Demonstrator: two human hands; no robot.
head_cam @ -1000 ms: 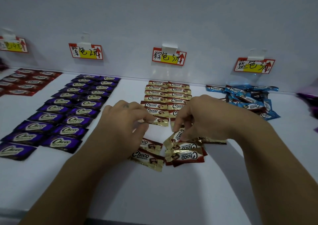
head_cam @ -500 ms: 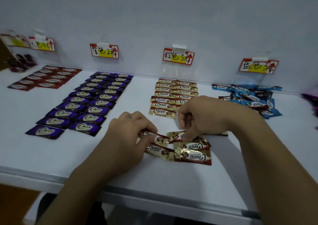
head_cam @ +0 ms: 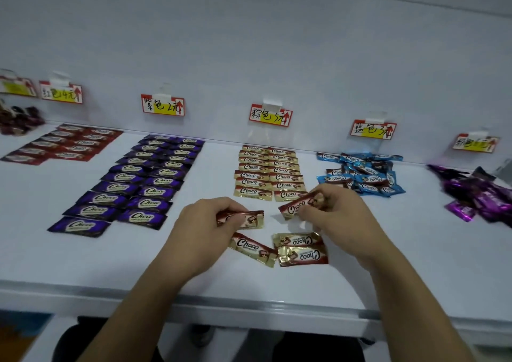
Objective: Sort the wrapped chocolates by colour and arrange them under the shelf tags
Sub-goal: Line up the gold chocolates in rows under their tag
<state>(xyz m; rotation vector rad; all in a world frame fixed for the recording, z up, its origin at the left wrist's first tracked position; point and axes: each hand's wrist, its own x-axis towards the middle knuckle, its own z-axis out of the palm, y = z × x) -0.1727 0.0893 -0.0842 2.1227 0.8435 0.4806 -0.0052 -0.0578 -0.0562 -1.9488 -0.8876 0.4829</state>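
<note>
The left hand (head_cam: 210, 220) pinches a brown chocolate (head_cam: 245, 219) by its end. The right hand (head_cam: 340, 209) grips a second brown chocolate (head_cam: 296, 207), tilted. 3 loose chocolates (head_cam: 253, 248) lie on the tabletop (head_cam: 110, 256) just nearer the person. Beyond, 2 brown columns (head_cam: 268, 170) sit under the brown tag (head_cam: 271, 115), between purple rows (head_cam: 144, 180) and a blue pile (head_cam: 363, 174).

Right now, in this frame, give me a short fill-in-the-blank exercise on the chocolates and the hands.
The left hand holds ___ brown chocolate, as does the right hand.
The brown rows form ___ columns.
In front of those rows, ___ loose brown chocolates lie unheld.
The untidy heap right of the brown rows is ___.
Missing words: one; two; three; blue.
</note>
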